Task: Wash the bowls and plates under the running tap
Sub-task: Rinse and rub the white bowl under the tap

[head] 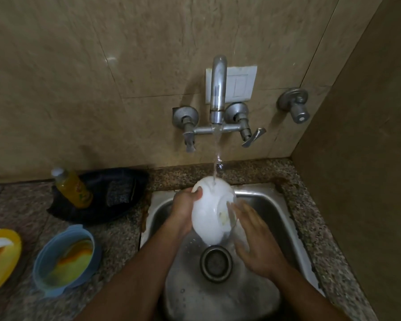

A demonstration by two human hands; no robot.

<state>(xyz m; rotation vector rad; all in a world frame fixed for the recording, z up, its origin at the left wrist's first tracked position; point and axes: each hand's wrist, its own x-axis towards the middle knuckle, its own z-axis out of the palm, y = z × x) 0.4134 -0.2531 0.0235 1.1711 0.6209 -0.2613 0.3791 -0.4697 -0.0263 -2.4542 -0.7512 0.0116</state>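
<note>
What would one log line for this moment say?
step: rinsing | left hand: grips white bowl | right hand: open, rubbing bowl | tap: running | sink

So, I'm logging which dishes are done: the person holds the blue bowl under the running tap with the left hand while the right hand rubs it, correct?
Not quite: the bowl under the tap is the white bowl, as the head view shows. The blue bowl sits on the counter left of the sink. The rest holds: left hand has the grip, right hand rubs it.

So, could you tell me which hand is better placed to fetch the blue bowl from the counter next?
Left, probably: the blue plastic bowl sits on the left hand's side, though that hand grips the white bowl; the right hand is open.
</note>
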